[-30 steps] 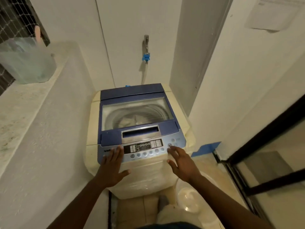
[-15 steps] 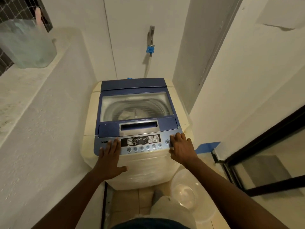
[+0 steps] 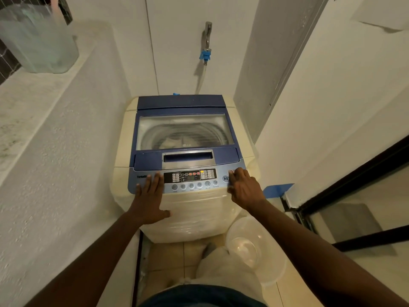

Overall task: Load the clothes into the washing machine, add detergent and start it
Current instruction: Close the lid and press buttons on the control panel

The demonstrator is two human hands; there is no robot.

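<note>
Two hands on washer (image 3: pixel 188 151) panel | right hand (image 3: pixel 244 191) fingertips beside start button (image 3: pixel 225 178), grasping nothing | left hand (image 3: pixel 150 196) flat, released

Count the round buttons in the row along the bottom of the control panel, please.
6 show: a row along the control panel's lower edge, at and. The left hand may hide more.

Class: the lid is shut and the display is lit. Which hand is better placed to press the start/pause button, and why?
The right hand: its fingertips rest beside the start/pause button. The left hand lies flat across the panel's far end.
</note>
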